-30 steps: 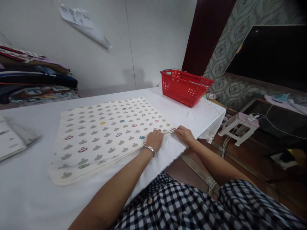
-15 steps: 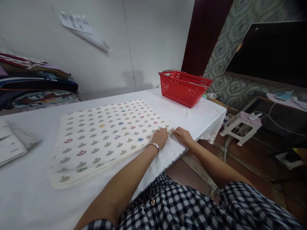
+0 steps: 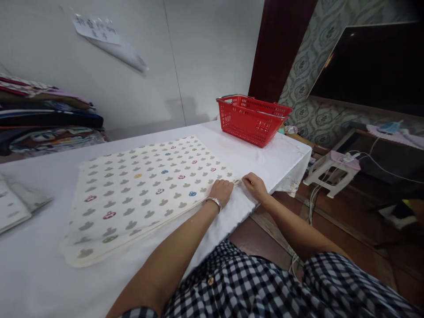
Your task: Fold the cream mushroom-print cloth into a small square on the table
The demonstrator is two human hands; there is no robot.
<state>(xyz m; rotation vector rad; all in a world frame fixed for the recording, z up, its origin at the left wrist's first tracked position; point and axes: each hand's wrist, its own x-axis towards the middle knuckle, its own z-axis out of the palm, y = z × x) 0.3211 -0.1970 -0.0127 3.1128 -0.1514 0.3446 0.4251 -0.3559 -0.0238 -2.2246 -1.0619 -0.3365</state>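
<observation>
Cream cloth with gray mouse-head or mushroom shapes [image 3: 132,190] lies spread out on the white table cover [image 3: 271,163], along the side nearest the person. A few of its shapes are red, blue, yellow or green. Its near edge looks like more than one layer, one on top of the other.

The left hand [image 3: 222,192], just past a silver bracelet [image 3: 214,203], rests on the near edge close to the right corner. Its fingers are bent over the top, but the thumb is hidden, so I can't tell if it pinches the cloth. The right hand [image 3: 256,187] is right by that corner, with its fingers curled in. I can't tell if the tip of the corner is caught in them.

The cloth looks soft, floppy and light, and it should not break. It would probably wrinkle easily, and its layers might slide apart. The smooth cover may let it slip too. Good places to hold seem to be the two near corners, with all the layers pinched together between thumb and fingers. One flat hand could keep the middle smooth.
</observation>
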